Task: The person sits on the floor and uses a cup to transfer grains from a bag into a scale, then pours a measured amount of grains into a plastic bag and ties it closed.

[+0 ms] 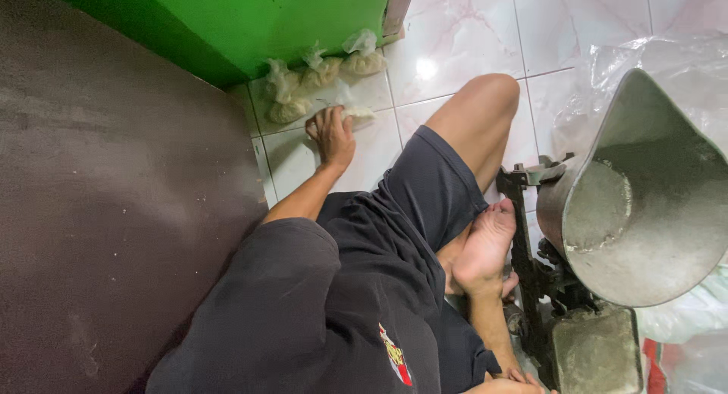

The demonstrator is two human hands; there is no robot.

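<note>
- The left hand (331, 134) reaches out along the white tiled floor (455, 53), palm down, with its fingers (318, 121) curled over a small tied plastic bag of pale filling (356, 115) and pressing it against the tile
- That bag lies partly under the fingers, showing just to their right side; how tightly it is held I cannot tell
- Just beyond the fingers, further from the person, three more small filled bags (322, 75) sit in a row on the floor, each with a knotted plastic top, touching or nearly touching one another
- The row rests against the foot of a green wall panel (273, 18), directly past the fingertips
- To the left of the fingers runs a dark brown flat surface (114, 197), close beside the forearm
- The right hand (519, 380) is only just in view at the bottom edge, well apart from the left; a few fingertips show next to the base of a metal scale (595, 352), and whether they are open or closed I cannot tell
- A wide grey metal scoop pan (652, 212) sits on top of the scale, tilted, with a pale powdery residue inside, well to the right of the left hand's fingers
- Crumpled clear plastic sheeting (667, 60) lies behind the pan
- The person sits on the floor in dark shorts (425, 197) and a dark shirt, one knee raised between the left hand and the scale, a bare foot (485, 250) resting against the scale's black frame
</note>
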